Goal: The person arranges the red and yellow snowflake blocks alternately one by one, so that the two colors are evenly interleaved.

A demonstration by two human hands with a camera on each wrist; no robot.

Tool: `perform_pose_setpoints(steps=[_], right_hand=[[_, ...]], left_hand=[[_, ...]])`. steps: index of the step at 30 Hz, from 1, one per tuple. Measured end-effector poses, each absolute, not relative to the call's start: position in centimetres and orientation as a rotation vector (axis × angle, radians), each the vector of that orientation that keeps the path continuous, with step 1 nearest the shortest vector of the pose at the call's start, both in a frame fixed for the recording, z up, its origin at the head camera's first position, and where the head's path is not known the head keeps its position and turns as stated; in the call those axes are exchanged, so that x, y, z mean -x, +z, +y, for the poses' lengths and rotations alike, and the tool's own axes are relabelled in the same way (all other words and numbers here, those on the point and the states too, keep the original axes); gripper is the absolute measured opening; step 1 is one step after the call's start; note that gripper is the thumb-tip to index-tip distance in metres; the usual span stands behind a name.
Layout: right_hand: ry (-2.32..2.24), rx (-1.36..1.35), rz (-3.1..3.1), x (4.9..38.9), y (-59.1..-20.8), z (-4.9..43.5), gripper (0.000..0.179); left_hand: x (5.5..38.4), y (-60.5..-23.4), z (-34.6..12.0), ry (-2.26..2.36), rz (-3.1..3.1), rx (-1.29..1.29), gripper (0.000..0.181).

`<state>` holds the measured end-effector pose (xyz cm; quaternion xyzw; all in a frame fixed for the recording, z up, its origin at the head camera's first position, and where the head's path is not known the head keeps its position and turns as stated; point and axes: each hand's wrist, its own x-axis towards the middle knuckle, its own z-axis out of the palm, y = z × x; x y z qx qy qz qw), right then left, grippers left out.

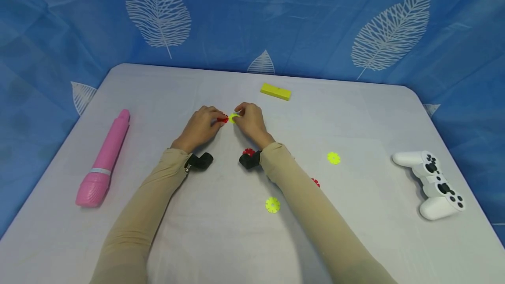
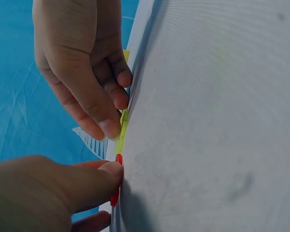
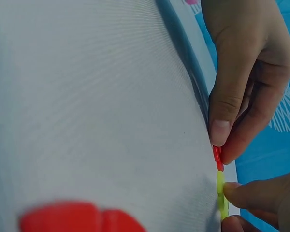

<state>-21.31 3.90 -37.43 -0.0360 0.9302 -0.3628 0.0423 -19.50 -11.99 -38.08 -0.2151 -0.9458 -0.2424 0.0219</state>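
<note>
Grip: left hand [image 1: 201, 127] pinches red disc [image 1: 225, 118], right hand [image 1: 252, 122] pinches yellow disc [image 1: 232, 118], edge to edge over worktop [image 1: 213, 231]; can't tell if joined. Three reds, three yellows. Wrist camera [image 1: 249, 161] part-hides one red, right sleeve [image 1: 311, 205] another. Around: one yellow bar [image 1: 275, 91], pink stick [image 1: 105, 161], white controller [image 1: 434, 183].

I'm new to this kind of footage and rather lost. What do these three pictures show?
No robot is involved; a person is working by hand. The widest picture comes from a camera worn on the head, looking forward and down. The other two come from black wrist cameras, one left, one right. The left hand pinches a small red disc; the right hand pinches a yellow disc right beside it. On the white table lie other red discs and yellow discs, a yellow block, a pink microphone-shaped object and a white game controller.
</note>
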Motion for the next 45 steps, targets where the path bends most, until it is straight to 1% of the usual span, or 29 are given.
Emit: perform_pose_setpoints(steps=[8,16,20,28,31,38,45], right_hand=[[-1.165,0.163,2.843,20.8,-37.5,4.3,0.019],[-1.254,0.219,2.785,19.9,-37.2,5.5,0.024],[-1.256,0.261,2.770,19.4,-37.0,6.0,0.025],[-1.234,0.295,2.731,18.1,-36.7,6.9,0.029],[-1.239,0.322,2.720,17.6,-36.6,7.3,0.031],[-1.264,0.424,2.702,15.9,-36.1,8.9,0.032],[-1.214,0.501,2.666,13.9,-36.1,11.0,0.034]], left_hand=[[19.5,-38.1,-11.9,-0.745,-2.922,0.685,0.022],[19.3,-38.1,-11.8,-0.731,-2.919,0.676,0.024],[19.1,-37.9,-11.5,-0.709,-2.918,0.709,0.028],[18.9,-38.0,-10.9,-0.720,-2.930,0.853,0.040],[19.1,-38.3,-10.9,-0.713,-2.943,0.868,0.041],[19.7,-38.5,-10.5,-0.657,-2.943,0.865,0.035],[20.0,-37.9,-9.7,-0.657,-2.933,0.787,0.028]])
